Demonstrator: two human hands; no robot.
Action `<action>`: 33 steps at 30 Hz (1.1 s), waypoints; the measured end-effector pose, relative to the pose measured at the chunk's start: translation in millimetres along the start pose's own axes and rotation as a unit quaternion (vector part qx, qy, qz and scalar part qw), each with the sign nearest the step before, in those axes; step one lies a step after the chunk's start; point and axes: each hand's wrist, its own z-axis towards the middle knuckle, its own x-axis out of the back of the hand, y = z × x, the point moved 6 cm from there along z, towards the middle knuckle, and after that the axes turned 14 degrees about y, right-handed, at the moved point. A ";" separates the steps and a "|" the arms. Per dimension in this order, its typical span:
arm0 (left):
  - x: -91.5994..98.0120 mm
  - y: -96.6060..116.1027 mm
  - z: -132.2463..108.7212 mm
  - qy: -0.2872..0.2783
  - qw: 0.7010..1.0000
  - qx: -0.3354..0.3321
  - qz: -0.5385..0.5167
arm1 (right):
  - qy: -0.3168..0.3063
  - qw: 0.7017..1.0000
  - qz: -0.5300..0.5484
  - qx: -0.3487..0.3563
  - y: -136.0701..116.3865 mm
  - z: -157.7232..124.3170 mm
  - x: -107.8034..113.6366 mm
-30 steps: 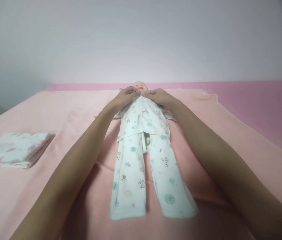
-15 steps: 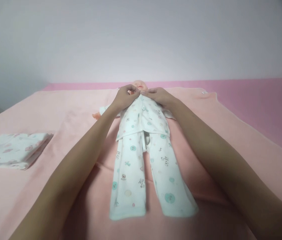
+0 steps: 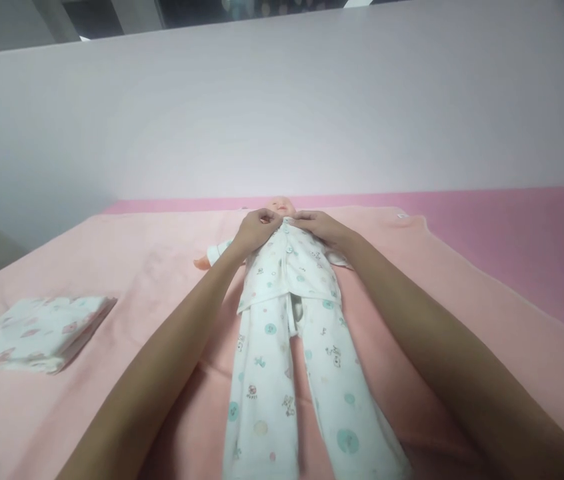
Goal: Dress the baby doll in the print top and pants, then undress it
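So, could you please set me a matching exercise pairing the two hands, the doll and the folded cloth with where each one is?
Things:
1. left hand
2. right hand
3. doll
4. folded cloth

Places:
A. far left on the blanket, apart from both hands
B. pinching the collar from the picture's right
C. on its back, mid-blanket
D. pinching the collar from the picture's left

Pairs: 1-D; 2-B; 3-C; 4-A
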 end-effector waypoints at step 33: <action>-2.2 -10.9 1.6 -0.066 0.992 0.094 -0.046 | 0.036 0.998 0.026 0.038 -5.0 0.2 -2.6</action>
